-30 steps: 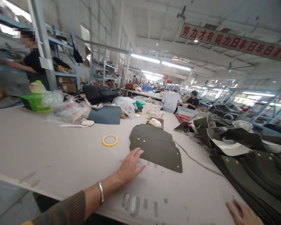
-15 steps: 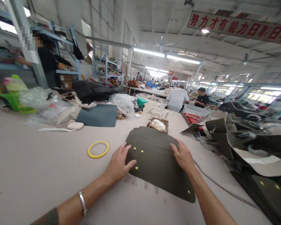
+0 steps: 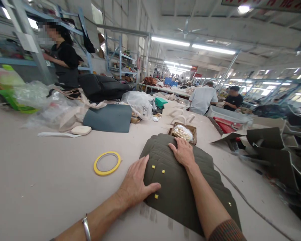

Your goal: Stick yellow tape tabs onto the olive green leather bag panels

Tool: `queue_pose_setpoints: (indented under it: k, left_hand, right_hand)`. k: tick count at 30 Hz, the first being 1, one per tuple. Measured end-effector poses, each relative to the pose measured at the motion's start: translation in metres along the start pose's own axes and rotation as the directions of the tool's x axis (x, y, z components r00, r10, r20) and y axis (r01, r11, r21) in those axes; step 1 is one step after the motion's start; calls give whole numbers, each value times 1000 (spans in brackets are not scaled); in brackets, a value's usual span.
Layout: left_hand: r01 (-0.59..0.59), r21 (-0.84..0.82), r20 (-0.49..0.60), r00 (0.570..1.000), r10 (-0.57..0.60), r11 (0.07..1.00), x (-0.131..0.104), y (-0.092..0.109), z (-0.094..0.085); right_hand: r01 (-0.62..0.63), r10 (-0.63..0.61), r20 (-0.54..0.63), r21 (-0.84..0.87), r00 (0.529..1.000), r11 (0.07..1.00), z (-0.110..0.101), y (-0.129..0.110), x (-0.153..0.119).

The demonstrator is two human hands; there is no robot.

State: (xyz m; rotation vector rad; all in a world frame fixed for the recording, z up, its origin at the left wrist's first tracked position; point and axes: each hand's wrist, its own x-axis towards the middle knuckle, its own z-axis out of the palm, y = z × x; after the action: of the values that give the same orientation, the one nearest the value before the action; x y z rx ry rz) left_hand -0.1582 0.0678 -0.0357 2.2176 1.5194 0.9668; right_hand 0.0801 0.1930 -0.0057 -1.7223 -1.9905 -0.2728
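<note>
Dark olive, round-cornered flat sheets (image 3: 175, 190) lie staggered on the pale table (image 3: 65, 190). The left hand (image 3: 134, 184), thumb spread, touches their left edge; the right hand (image 3: 184, 152), fingers parted, rests across the far part. Both seem to steady the layers; shifting them calls for even pressure.

Left hand (image 3: 137, 182) and right hand (image 3: 184, 150) — both bare, five-fingered. Silver-coloured bangle (image 3: 86, 229) on left wrist, lower left of frame: narrow, rounded, shiny metal band, small raised detail near upper end, too small to read. Knitted sleeve (image 3: 228, 231) on right forearm, bottom edge right of centre — ribbed, dark, mottled brown and green with rusty-orange flecks, cuff snug around forearm.
</note>
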Motion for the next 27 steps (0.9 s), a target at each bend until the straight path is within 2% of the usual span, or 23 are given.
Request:
queue_pose_setpoints:
  k: [6, 13, 27]
  left_hand:
    - [15, -28, 48, 999, -13, 1000, 0, -1, -2]
    - [56, -15, 67, 996, -55, 998, -4, 4, -4]
    - [-57, -45, 124, 990, 63, 997, -14, 1, -10]
  right_hand:
    - [-57, 60, 59, -58, 996, 997, -5, -10, -1]
    - [-95, 102, 57, -110, 993, 989, -3, -21, -24]
    - [-185, 196, 76, -139, 978, 973, -4, -42, -59]
